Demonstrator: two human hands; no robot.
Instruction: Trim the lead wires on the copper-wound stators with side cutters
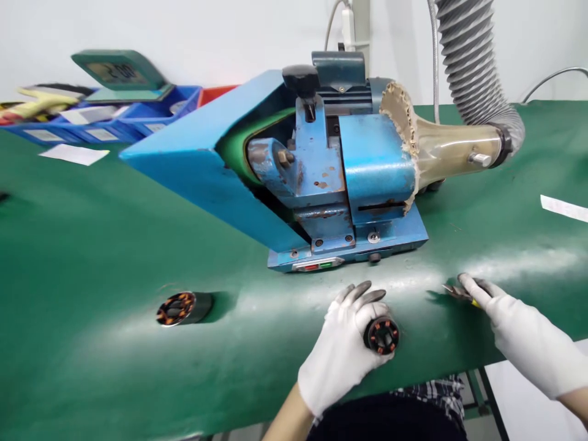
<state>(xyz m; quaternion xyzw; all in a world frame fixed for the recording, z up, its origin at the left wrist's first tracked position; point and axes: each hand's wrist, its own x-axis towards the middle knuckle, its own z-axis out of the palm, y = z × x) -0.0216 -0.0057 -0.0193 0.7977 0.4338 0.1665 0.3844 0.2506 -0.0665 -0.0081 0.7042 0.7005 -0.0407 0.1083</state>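
My left hand (345, 343), in a white glove with dark fingertips, is closed round a black motor stator (383, 335) with copper windings showing at its end. My right hand (519, 331), gloved the same way, grips a small pair of cutting pliers (457, 292); their metal jaws point left and a bit of yellow handle shows. A second stator (184, 307) lies on its side on the green table (114, 257), well to the left of both hands.
A blue belt grinder (321, 177) stands just beyond my hands, joined to a grey ribbed hose (478, 73). Blue bins (151, 116) and a green display device (119, 70) are at the back left. Paper strips (565, 208) lie on the right.
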